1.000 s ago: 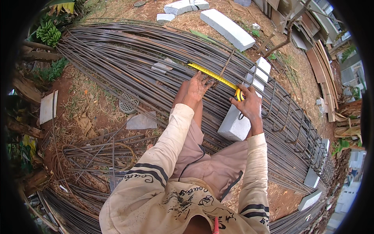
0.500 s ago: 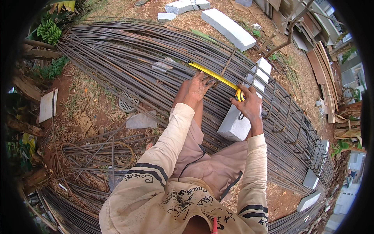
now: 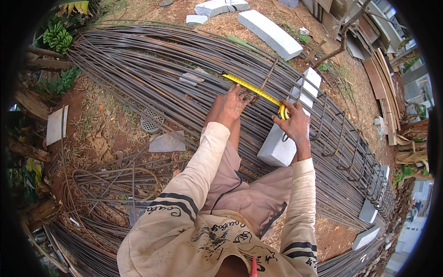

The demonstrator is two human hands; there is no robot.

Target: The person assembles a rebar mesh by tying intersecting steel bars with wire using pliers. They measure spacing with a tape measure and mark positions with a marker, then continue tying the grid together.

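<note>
A yellow tape measure is in my right hand (image 3: 296, 123), its case (image 3: 283, 112) gripped between thumb and fingers. From it the yellow blade (image 3: 253, 87) extends up and left across the steel bars, with its end lying free beyond my left hand. My left hand (image 3: 234, 105) is bent at the near edge of the blade, its fingers curled about the lower end of a thin rusty steel bar (image 3: 270, 73) that crosses under the tape. Its fingertips partly hide what they grip. Long dark reinforcing bars (image 3: 184, 55) lie in a wide bundle beneath both hands.
A white block (image 3: 277, 147) lies under my right wrist, and another pale block (image 3: 270, 34) sits beyond the bundle. At the right, a cage of bent stirrups (image 3: 353, 161) rests on the bars. Looped bars (image 3: 115, 180) lie at left; boards (image 3: 383, 92) lean far right.
</note>
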